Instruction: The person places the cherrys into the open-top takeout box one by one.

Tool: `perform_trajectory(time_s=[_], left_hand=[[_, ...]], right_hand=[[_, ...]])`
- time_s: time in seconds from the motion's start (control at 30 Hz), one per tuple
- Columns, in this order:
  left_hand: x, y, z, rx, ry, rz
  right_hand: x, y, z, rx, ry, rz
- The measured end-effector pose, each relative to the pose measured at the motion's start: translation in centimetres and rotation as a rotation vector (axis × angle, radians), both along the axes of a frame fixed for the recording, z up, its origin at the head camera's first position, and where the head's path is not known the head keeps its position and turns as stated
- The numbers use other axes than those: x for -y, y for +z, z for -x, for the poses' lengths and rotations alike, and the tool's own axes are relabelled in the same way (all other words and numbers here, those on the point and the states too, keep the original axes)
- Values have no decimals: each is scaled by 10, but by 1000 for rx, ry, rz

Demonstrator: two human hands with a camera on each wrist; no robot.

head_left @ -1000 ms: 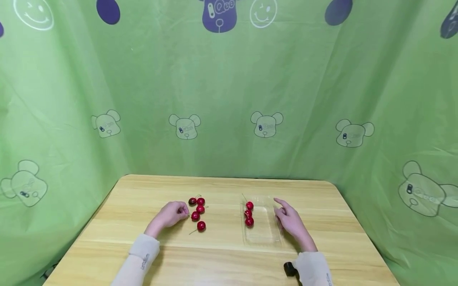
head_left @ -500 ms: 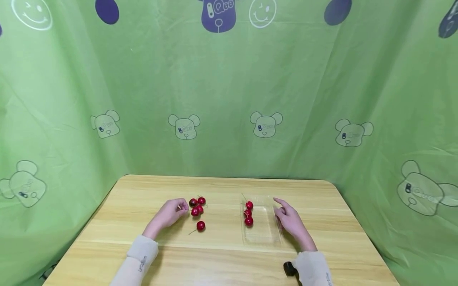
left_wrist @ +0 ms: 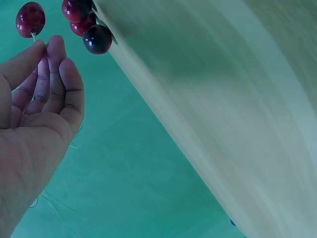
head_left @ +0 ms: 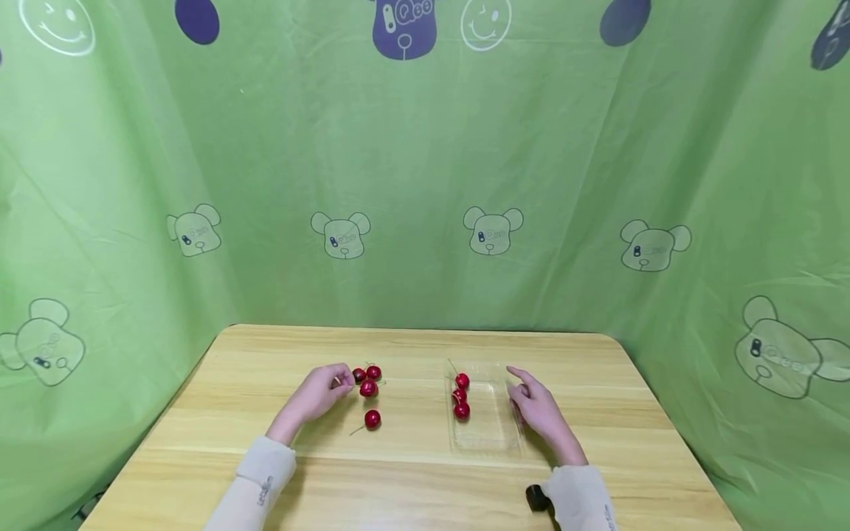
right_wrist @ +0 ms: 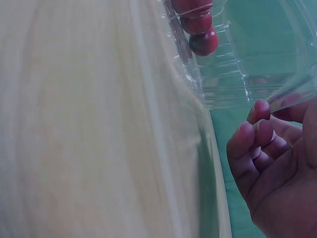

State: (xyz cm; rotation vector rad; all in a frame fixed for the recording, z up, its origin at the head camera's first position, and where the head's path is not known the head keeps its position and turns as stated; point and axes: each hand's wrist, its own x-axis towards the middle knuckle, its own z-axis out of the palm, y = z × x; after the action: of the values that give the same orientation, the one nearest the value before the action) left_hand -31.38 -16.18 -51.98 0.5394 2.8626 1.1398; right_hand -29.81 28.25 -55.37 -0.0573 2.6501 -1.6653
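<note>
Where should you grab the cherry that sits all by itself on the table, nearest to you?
Probably by its stem. The lone cherry lies apart from the other cherries, and its thin stem sticks out toward the near left, flat on the table. A fingertip pinch from the left hand side would likely work best, since the round, shiny fruit could roll away.

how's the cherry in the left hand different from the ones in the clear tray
The held cherry is lifted by its stem, pinched by the left hand; the tray cherries lie untouched in the clear tray. The held cherry is one fruit beside loose cherries on the table; the tray cherries are three in a row along the tray's left side. Both are red, glossy and round.
</note>
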Motion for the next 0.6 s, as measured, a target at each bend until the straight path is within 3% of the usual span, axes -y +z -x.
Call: perform_trajectory(time_s=[0.6], left_hand=[[-17, 6, -6, -2, -2, -55]], right_hand=[[0, 0, 1, -1, 0, -13]])
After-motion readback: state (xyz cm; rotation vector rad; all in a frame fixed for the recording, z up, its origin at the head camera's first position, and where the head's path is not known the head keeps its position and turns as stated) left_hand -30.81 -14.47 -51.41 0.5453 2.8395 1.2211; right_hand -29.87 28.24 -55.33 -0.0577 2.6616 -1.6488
